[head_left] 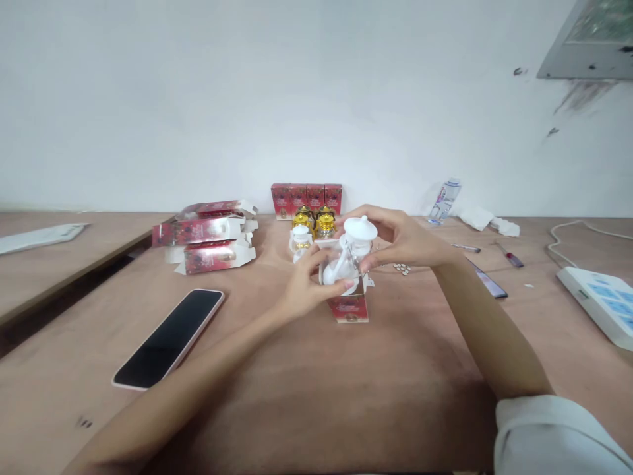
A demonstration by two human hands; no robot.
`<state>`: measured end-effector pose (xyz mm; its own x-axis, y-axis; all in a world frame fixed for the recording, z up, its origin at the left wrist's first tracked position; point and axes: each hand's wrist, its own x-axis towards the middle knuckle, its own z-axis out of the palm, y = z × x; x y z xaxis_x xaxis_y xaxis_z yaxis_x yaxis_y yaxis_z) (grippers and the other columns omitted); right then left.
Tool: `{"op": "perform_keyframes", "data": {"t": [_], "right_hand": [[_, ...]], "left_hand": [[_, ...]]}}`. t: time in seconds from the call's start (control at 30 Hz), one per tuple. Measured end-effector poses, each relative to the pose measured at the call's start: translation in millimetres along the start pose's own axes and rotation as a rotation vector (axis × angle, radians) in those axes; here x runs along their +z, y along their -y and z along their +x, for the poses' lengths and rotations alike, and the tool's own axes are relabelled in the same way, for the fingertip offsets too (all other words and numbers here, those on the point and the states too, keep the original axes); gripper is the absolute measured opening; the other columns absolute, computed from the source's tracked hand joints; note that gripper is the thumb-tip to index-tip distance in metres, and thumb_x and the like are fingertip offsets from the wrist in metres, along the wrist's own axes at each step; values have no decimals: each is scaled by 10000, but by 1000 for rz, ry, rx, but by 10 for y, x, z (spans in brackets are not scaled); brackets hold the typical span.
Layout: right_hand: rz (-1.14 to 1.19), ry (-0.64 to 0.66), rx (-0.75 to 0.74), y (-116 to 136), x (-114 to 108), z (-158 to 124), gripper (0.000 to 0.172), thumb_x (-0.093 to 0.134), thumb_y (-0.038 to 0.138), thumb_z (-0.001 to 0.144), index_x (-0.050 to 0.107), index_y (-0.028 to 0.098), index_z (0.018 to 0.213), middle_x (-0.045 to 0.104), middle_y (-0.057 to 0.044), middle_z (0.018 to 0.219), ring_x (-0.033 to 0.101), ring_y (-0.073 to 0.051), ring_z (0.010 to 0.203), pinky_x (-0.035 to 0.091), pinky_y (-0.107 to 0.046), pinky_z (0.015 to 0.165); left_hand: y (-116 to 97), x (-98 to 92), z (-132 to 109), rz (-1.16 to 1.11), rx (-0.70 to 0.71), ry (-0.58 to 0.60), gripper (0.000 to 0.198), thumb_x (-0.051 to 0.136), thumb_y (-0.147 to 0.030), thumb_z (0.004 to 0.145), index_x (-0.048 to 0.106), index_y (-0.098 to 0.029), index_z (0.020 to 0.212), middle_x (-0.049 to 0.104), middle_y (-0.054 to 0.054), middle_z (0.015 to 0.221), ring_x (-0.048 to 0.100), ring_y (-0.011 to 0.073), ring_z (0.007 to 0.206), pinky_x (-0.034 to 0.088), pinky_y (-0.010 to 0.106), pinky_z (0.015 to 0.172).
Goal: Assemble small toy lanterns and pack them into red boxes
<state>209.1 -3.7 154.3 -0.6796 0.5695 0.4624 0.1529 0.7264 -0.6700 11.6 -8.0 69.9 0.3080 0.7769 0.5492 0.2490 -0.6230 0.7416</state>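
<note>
A small white lantern (360, 229) with a domed cap and a clear middle is tilted between my hands. My left hand (307, 285) is closed around its lower side. My right hand (403, 239) grips it near the cap, thumb in front and fingers behind. Just below the lantern, a red printed box (350, 309) rests on the table; its upper part is hidden by the lantern and my left hand. Behind my hands are another white lantern (301, 237) and two gold lanterns, one of them the right gold lantern (326, 223).
Several red boxes (306, 198) stand against the wall. Opened boxes (217, 257) lie stacked at left, behind a phone (171, 338). To the right are small round discs (402, 268), a second phone (487, 280), a screwdriver (512, 257), a bottle (445, 200), crumpled tissue (477, 218) and a white device (596, 303).
</note>
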Motion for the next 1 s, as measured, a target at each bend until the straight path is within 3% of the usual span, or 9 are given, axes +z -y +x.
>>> {"op": "perform_keyframes", "data": {"t": [0.2,0.37,0.43,0.63,0.77,1.0], "right_hand": [[32,-39,37,-42,12,-3,449,790,394,630,560,192,959,612,-51,1002,567,-208,961,454,-381,866],[-52,-191,23,-93,51,6,445,785,421,625,513,204,902,606,-41,980,563,-196,912,456,-346,788],[-114,-249,29,-103,71,15,441,774,432,631,503,206,896,599,-37,977,561,-187,885,449,-326,748],[-376,-438,163,-39,154,18,400,719,440,663,444,215,847,559,12,782,511,-147,693,378,-265,580],[-469,-373,243,45,251,10,368,680,437,680,430,215,835,555,22,713,476,-130,609,324,-246,520],[-618,-332,299,-35,340,76,426,601,375,713,392,200,1041,567,-2,734,506,-170,607,324,-263,539]], "left_hand": [[-14,29,-11,13,-63,-8,394,700,-400,704,571,-175,1000,602,65,1043,568,238,995,460,370,861],[-4,63,-49,47,-53,-7,766,771,-401,626,368,-199,1245,504,105,1255,473,297,1189,394,442,987],[-5,81,-63,51,-57,-1,825,776,-380,616,315,-200,1277,470,119,1289,447,308,1222,386,458,1002],[20,141,-106,32,-98,-44,618,726,-354,676,320,-205,1117,494,110,1195,590,231,1014,501,423,852],[64,171,-157,101,-66,-75,595,767,-420,614,316,-225,950,549,44,1003,606,233,938,519,419,774],[155,200,-164,103,-40,-143,587,763,-389,616,310,-221,951,526,42,1004,587,226,969,506,398,799]]}}
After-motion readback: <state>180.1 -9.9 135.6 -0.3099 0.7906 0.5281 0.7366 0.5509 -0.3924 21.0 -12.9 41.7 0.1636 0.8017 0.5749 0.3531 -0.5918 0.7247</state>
